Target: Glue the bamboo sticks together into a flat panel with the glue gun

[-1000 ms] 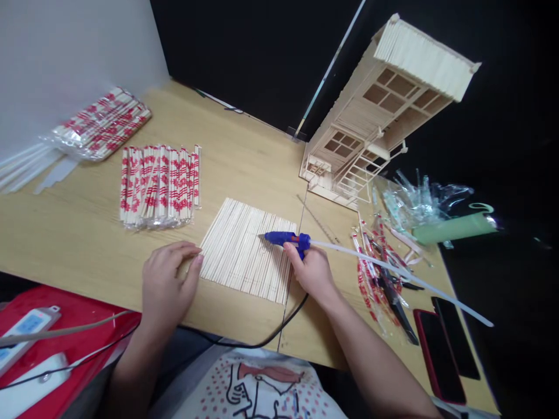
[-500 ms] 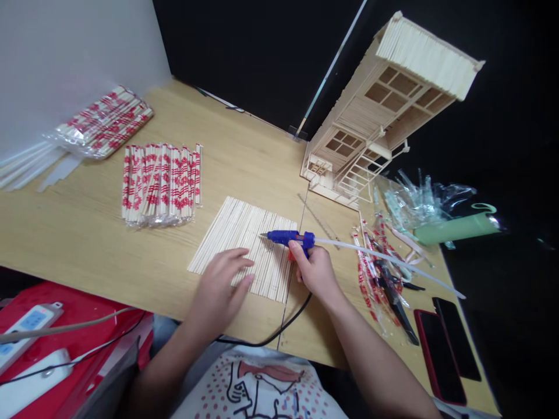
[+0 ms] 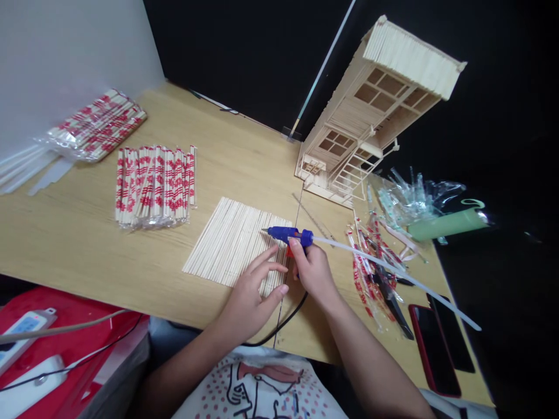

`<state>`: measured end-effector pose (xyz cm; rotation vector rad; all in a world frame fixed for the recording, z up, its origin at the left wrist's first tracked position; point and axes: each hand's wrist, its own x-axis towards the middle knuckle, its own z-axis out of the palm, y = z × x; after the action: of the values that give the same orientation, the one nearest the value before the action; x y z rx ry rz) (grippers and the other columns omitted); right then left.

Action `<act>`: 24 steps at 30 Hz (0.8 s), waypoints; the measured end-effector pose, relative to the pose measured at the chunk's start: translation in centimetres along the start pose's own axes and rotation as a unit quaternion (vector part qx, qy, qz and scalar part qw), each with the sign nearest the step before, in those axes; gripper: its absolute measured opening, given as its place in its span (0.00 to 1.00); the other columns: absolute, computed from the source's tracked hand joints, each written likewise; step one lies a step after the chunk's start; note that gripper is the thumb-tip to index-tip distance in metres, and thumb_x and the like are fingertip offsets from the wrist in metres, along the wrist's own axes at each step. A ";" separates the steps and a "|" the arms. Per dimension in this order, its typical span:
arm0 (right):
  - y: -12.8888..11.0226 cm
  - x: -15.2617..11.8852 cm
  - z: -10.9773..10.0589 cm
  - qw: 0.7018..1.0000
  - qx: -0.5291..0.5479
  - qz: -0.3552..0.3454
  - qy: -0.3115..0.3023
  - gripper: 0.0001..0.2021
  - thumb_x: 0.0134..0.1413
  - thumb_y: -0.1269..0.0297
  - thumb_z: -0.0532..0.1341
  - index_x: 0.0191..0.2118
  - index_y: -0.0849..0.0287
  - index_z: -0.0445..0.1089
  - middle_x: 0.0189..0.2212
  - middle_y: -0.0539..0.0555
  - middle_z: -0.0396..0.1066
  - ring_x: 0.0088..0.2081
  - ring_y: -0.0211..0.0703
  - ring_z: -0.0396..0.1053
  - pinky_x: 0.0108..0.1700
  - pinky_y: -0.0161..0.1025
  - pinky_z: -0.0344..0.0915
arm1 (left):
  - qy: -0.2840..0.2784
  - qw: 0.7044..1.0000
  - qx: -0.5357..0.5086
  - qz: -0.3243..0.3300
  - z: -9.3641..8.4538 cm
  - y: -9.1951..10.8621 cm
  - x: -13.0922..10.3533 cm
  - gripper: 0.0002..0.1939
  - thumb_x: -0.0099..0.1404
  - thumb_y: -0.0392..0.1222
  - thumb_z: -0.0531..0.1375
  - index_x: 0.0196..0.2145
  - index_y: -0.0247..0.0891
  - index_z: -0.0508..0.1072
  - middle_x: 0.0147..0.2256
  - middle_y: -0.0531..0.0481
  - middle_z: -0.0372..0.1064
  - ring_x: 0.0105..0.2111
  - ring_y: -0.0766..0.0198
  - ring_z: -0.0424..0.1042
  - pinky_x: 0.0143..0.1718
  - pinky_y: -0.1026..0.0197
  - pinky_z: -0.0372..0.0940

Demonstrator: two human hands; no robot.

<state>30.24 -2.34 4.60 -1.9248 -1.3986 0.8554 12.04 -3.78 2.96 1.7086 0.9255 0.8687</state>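
My right hand [image 3: 315, 270] grips a blue hot glue gun [image 3: 282, 234], its nozzle pointing left over a flat panel of pale wooden sticks [image 3: 222, 241] laid side by side. A long translucent glue stick [image 3: 393, 267] pokes out of the gun's back end. Over the lower right part of the panel is my left hand [image 3: 253, 294], fingers apart and holding nothing, close to the gun. Whether its fingertips touch the sticks I cannot tell. A black cord [image 3: 279, 329] runs below both hands.
A wooden stick model house [image 3: 349, 128] stands at the back right. Wrapped chopsticks [image 3: 152, 186] and a second pack [image 3: 98, 125] lie left. Torn wrappers [image 3: 362, 285], a green bottle [image 3: 448, 224] and two phones [image 3: 434, 349] are right. Power strips [image 3: 26, 331] sit lower left on red.
My left hand has moved right across the panel, closer to the glue gun. The glue gun stays in my right hand above the sticks. The whole view has shifted slightly.
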 end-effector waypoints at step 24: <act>0.5 1.4 0.8 0.999 0.016 0.032 -0.036 0.34 0.62 0.31 0.50 0.23 0.57 0.68 0.10 0.50 0.63 0.14 0.40 0.64 0.22 0.35 0.60 | 0.273 0.904 0.325 0.048 -12.1 -5.5 -2.5 0.07 0.71 0.43 0.60 0.45 0.41 0.73 0.47 0.43 0.75 0.51 0.50 0.74 0.58 0.42 0.65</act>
<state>30.23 -1.09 3.52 -1.9414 -1.3637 0.9800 -0.65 0.34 0.74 2.1204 1.6602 1.2313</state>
